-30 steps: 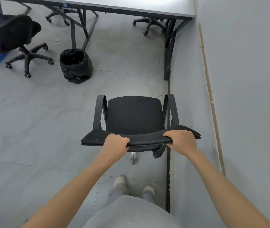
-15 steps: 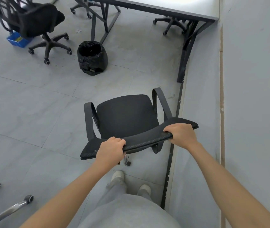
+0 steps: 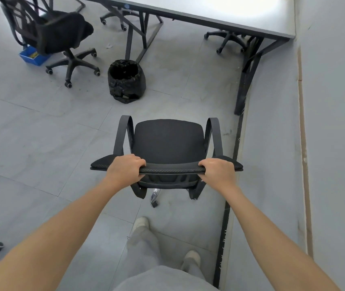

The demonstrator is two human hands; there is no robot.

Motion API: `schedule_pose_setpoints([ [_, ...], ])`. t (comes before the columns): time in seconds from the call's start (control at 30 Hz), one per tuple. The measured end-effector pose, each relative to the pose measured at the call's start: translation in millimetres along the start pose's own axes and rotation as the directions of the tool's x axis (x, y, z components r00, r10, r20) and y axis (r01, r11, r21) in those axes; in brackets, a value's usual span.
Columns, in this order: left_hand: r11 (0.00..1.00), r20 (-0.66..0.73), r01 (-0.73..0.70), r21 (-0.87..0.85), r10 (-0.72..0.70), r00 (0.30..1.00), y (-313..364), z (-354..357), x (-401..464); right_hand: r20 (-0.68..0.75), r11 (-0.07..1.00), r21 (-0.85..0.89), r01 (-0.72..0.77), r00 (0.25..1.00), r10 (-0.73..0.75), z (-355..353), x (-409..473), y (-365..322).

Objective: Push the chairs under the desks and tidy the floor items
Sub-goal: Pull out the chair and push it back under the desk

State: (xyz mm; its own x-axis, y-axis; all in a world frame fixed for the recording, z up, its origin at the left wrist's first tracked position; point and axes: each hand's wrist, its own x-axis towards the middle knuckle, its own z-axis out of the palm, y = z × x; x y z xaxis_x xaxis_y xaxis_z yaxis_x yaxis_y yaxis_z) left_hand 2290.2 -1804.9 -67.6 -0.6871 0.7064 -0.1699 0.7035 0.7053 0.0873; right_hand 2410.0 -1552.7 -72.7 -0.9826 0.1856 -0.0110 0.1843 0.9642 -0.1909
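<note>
Chair (image 3: 168, 141), armed, seat facing away: my left hand (image 3: 123, 168) and right hand (image 3: 217, 170) both clasp its backrest top; desk (image 3: 220, 11) lies straight ahead, opening beyond the seat; neither hand nearer.

Single head-worn wide-angle view, looking forward and steeply down from standing height; floor (image 3: 41, 133) fills frame, table (image 3: 220, 9) edge at top, wall (image 3: 335, 101) close at right.
</note>
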Motion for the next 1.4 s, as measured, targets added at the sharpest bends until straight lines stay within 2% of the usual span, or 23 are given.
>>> schedule_pose_setpoints([
  [0.27, 0.990, 0.051, -0.142, 0.021, 0.140, 0.989, -82, -23, 73, -0.135, 0.988, -0.017, -0.156, 0.979, 0.153, 14, 66, -38],
  [0.47, 0.976, 0.084, -0.214, 0.037, 0.210, 0.974, -125, -38, 135, -0.128, 0.977, -0.001, -0.213, 0.969, 0.211, 17, 122, -48],
  [0.73, 0.968, 0.052, -0.252, 0.019, 0.251, 0.967, -147, -58, 241, -0.216, 0.966, -0.045, -0.253, 0.947, 0.238, 11, 219, -10],
  [1.0, 0.980, 0.051, -0.197, 0.000, 0.197, 0.979, -168, -79, 372, -0.190, 0.962, -0.036, -0.271, 0.947, 0.259, 2, 333, 41],
  [1.4, 0.959, 0.054, -0.283, 0.015, 0.282, 0.958, -210, -115, 568, -0.159, 0.929, -0.043, -0.368, 0.920, 0.357, -7, 488, 95],
])
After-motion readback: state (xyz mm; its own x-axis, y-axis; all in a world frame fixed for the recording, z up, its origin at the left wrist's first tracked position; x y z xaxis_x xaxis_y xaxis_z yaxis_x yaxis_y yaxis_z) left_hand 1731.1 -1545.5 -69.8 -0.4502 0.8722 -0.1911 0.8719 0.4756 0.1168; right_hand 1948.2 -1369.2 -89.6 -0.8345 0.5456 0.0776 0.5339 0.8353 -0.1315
